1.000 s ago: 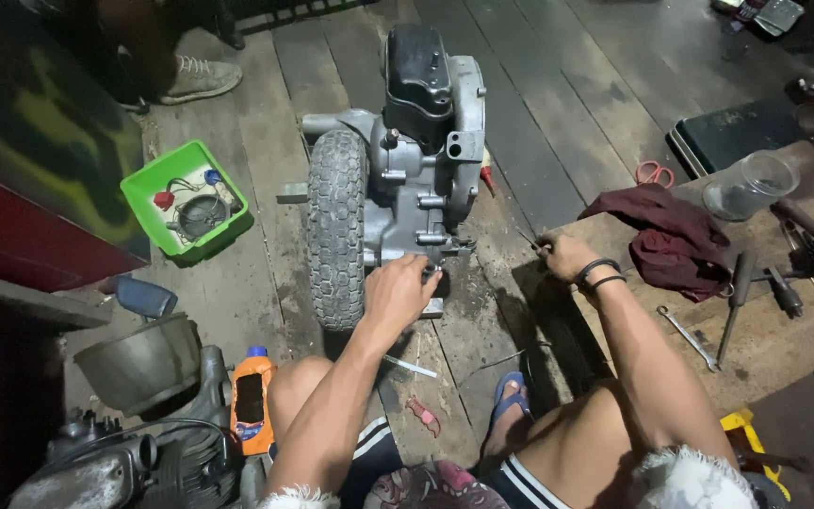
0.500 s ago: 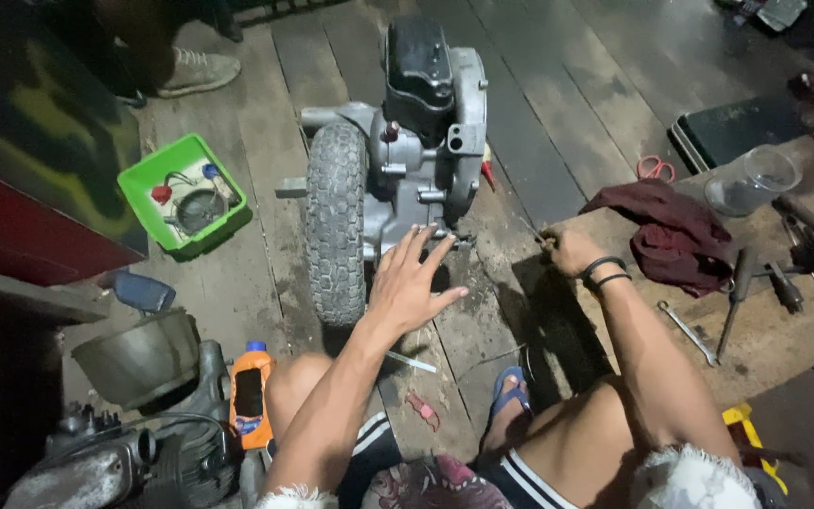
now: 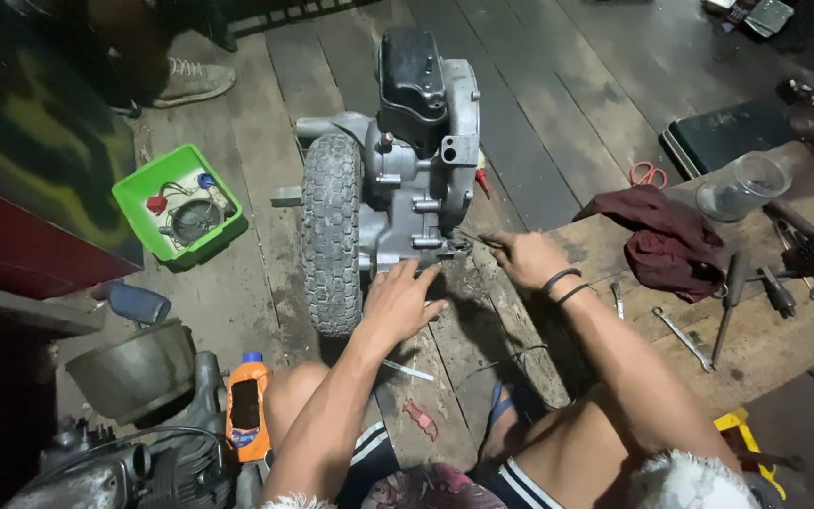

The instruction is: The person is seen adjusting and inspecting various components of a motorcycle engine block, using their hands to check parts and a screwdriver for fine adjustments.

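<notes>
Both hands work at the near, lower end of the small engine assembly (image 3: 416,160), which sits on the plank floor (image 3: 558,123) straight ahead of the person. Its long axis runs away from the body, the dark boxy top at the far end and the grey cast casing toward the knees. A knobbly tyre (image 3: 332,245) stands upright against the casing's left flank, parallel to that axis.

Left hand (image 3: 398,303) lies open, fingers spread and slack, palm down just below the casing's bottom edge; its fingertips reach the metal or stop just short, I cannot tell which. It holds nothing.

Right hand (image 3: 525,259) is closed around a thin dark tool (image 3: 475,238), whose shaft points left and slightly away, its tip meeting the lower right corner of the casing. Two dark bands circle that wrist. This hand is the one engaged with the engine, coming in from the right side, while the left sits nearer the tyre.

Off to the right, on a low wooden desk (image 3: 765,339), lie a maroon rag (image 3: 666,240), a clear plastic cup (image 3: 744,186) and a spanner (image 3: 682,336). A green tray (image 3: 134,193) of small parts sits well to the left, and an orange bottle (image 3: 247,405) stands by the left knee.
</notes>
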